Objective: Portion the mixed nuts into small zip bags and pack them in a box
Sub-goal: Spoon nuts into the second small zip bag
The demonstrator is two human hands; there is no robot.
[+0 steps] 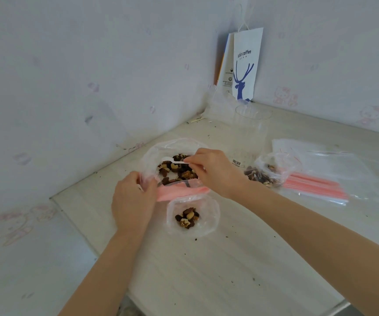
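Scooping from big bag (152,156) — rim gripped by left hand (133,197), spoon (174,161) pinched by right hand (211,172); next, probably, lifting nuts (179,169) level into small bag (213,215).

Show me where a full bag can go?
The bare pale tabletop nearest you, in front of the small clear bag of nuts, is free. The right is crowded by the pink-striped stack of empty zip bags.

— Where are the nuts (178,169)?
— Mostly in the big bag (152,156), mouth open, pink zip edge nearest. A white spoon (173,160) is over them.
— And the small ones?
— A front bag (211,215) stands open, few nuts inside. A right bag (282,165) holds more, probably unsealed. Empty bags (320,183) lie flat beside it.
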